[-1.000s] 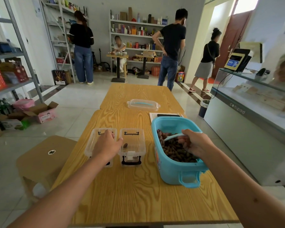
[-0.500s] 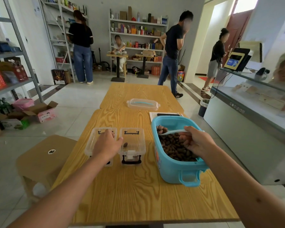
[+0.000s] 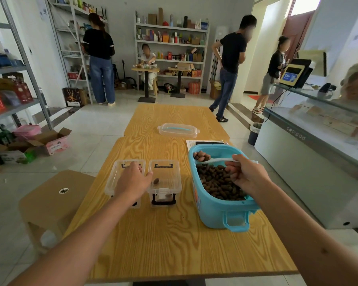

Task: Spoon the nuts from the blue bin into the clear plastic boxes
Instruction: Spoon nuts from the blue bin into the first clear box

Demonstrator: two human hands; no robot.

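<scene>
A blue bin [image 3: 217, 215] full of brown nuts [image 3: 217, 180] stands on the wooden table [image 3: 174, 240] at the right. My right hand [image 3: 246, 174] holds a white spoon [image 3: 213, 160] loaded with several nuts, raised over the bin's far left corner. Two clear plastic boxes sit side by side left of the bin. The right box [image 3: 165, 182] holds one nut [image 3: 156, 181]. My left hand [image 3: 132, 180] rests on the left box [image 3: 117, 176], fingers over its rim, hiding most of its inside.
A clear lid [image 3: 178, 130] with a blue handle lies farther back on the table. Papers and a dark phone [image 3: 209, 143] lie behind the bin. A wooden stool [image 3: 56, 195] stands at the left, a glass counter [image 3: 318, 145] at the right. Several people stand at the back.
My right hand has lifted the spoon out of the nuts with a load on it and moved it toward the bin's far left corner. The left hand has stayed on the box.
</scene>
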